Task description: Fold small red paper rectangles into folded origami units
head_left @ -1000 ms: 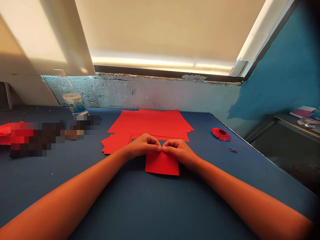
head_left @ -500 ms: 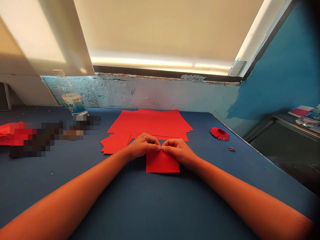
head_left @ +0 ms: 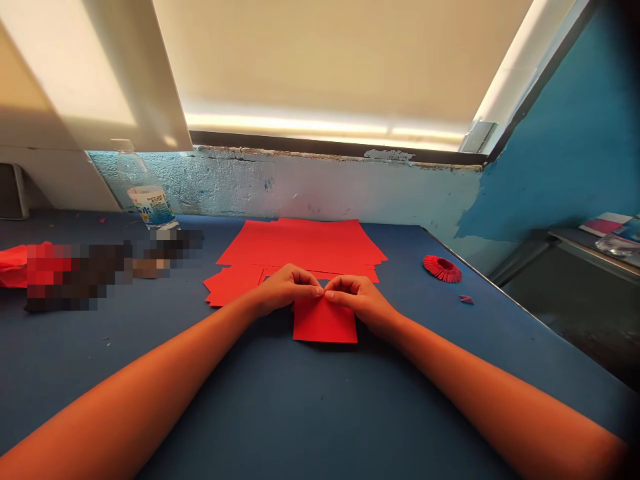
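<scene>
A small red sheet of paper hangs down between my hands, just over the blue table. Along its top edge, my left hand pinches it between thumb and bent fingers. My right hand pinches the same edge close by, the two thumb tips almost touching. Behind my hands lie large red paper sheets in a stack. Smaller red pieces of paper lie to the left of my left hand. My fingers hide the paper's upper corners.
On the blue table, a ring of folded red paper lies at the right, with a small folded piece near it. A plastic bottle stands at the back left by the wall. Blurred dark items and red material lie farther left.
The bottom edge of the paper has risen slightly and the sheet looks a little more tilted. Both hands keep their pinch in nearly the same place. The view has shifted slightly.
</scene>
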Demonstrator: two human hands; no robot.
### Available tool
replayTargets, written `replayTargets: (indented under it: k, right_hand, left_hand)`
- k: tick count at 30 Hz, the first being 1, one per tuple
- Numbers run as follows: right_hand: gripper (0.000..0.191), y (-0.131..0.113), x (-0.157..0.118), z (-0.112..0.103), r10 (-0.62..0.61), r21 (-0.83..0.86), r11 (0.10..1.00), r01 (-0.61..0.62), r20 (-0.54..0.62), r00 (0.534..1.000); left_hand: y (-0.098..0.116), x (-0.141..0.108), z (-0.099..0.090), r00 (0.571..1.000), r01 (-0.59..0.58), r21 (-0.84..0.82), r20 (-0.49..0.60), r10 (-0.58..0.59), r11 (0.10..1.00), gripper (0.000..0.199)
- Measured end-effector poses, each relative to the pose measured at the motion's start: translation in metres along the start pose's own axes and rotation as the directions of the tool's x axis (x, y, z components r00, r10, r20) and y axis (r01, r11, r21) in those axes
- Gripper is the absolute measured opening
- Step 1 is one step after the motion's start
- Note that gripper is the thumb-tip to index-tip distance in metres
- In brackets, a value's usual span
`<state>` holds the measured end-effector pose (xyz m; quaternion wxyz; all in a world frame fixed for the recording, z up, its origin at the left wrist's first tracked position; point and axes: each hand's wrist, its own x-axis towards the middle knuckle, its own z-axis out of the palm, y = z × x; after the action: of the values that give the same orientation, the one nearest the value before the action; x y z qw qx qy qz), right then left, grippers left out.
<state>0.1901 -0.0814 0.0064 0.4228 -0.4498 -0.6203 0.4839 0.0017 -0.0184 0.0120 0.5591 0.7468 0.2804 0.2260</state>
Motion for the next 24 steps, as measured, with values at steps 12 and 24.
replayTargets:
  k: [12, 24]
  right_hand:
    - [0.035, 0.011, 0.004, 0.0, 0.002, 0.137, 0.991, 0.009, -0.084, 0.996]
    - [0.031, 0.014, 0.006, 0.0, 0.023, 0.136, 0.991, -0.004, -0.139, 0.99]
  left_hand:
    - [0.003, -0.002, -0.005, 0.994, 0.071, 0.14, 0.073, -0.082, 0.988, 0.038]
    - [0.001, -0.001, -0.003, 0.999, 0.051, 0.099, -0.005, -0.05, 0.994, 0.038]
